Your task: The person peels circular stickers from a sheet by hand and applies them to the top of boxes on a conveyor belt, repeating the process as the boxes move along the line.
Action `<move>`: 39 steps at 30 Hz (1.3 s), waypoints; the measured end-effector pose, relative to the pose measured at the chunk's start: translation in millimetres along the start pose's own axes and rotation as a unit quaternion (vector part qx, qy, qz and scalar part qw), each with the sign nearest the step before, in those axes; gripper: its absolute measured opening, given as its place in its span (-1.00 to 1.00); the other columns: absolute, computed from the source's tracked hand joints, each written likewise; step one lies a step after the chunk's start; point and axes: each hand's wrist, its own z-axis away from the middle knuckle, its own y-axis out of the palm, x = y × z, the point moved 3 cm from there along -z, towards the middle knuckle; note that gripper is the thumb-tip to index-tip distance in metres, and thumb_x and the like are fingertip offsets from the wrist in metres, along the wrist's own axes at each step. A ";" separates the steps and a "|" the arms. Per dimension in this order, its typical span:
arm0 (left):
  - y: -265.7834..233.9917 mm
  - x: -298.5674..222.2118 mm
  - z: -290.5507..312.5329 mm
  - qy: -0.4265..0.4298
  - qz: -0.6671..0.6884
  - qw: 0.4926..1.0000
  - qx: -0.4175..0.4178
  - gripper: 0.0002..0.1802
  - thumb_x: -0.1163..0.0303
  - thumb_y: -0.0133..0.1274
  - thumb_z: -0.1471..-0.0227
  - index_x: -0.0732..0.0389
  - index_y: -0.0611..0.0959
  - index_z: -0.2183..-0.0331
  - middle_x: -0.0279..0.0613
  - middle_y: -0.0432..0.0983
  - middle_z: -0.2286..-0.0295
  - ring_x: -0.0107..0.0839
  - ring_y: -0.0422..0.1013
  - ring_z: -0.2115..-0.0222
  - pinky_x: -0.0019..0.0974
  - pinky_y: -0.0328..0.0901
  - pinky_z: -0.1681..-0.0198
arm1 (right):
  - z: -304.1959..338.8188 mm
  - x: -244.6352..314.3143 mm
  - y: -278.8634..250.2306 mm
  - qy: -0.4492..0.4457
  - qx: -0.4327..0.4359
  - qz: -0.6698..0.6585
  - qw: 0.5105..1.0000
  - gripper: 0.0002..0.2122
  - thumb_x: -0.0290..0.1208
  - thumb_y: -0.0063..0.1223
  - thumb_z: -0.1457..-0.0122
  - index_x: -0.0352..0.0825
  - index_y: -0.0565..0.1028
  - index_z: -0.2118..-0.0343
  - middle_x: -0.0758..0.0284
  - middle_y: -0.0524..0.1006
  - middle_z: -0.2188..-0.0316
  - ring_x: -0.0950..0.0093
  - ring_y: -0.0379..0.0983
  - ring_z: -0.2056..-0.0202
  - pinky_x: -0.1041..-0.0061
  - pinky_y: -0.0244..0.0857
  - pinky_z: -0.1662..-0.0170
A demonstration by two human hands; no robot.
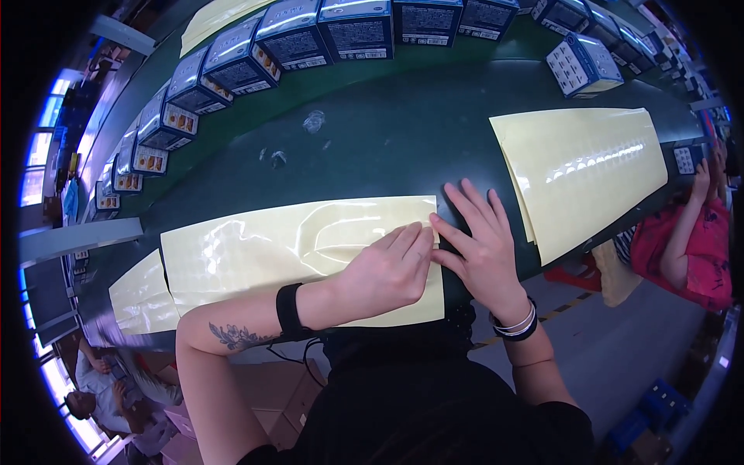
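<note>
While one glossy, pale-yellow sheet [225, 260] lies buckled on the table [387, 139], the left hand [387, 267] bunches its fingers over its right end, the exact grip hidden, and the right hand [484, 252] is spread beside them. One left-hand sheet [139, 298], at least two right-hand sheets [585, 182] and at least nine blue boxes [355, 31] surround it.

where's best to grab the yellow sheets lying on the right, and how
Probably by the left edge of the yellow sheets, with a flat pinch coming from the left with the right hand: they lie flat, their layers look slightly parted along that edge, and it is nearest the hand.
</note>
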 end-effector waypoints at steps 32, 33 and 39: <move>-77.4 231.2 -45.4 -0.136 0.037 0.987 -0.078 -0.84 0.42 0.20 0.02 0.23 0.54 0.43 -0.12 0.52 0.15 -0.13 0.43 0.11 -0.19 0.32 0.02 | 2.8 -5.3 -4.6 0.015 0.037 -0.026 0.999 -0.31 -0.02 0.45 0.31 -0.28 0.56 0.05 0.02 0.31 -0.19 0.05 0.16 -0.26 -0.08 -0.08 -0.29; -75.5 244.5 -43.7 -0.135 0.037 0.986 -0.093 -0.84 0.41 0.20 0.01 0.23 0.54 0.42 -0.13 0.53 0.16 -0.14 0.44 0.13 -0.20 0.33 0.04 | 1.7 -4.4 -3.9 0.013 0.035 -0.026 0.999 -0.31 -0.02 0.45 0.31 -0.28 0.56 0.05 0.02 0.31 -0.19 0.05 0.16 -0.26 -0.08 -0.08 -0.29; -66.9 274.0 -45.2 -0.215 0.062 0.972 -0.071 -0.76 0.42 0.19 -0.01 0.19 0.58 0.22 -0.12 0.45 0.02 -0.13 0.40 0.02 -0.19 0.27 -0.06 | 4.5 -2.3 -5.4 0.022 0.032 -0.028 0.999 -0.32 -0.02 0.45 0.30 -0.28 0.56 0.06 0.03 0.32 -0.18 0.06 0.18 -0.25 -0.08 -0.08 -0.29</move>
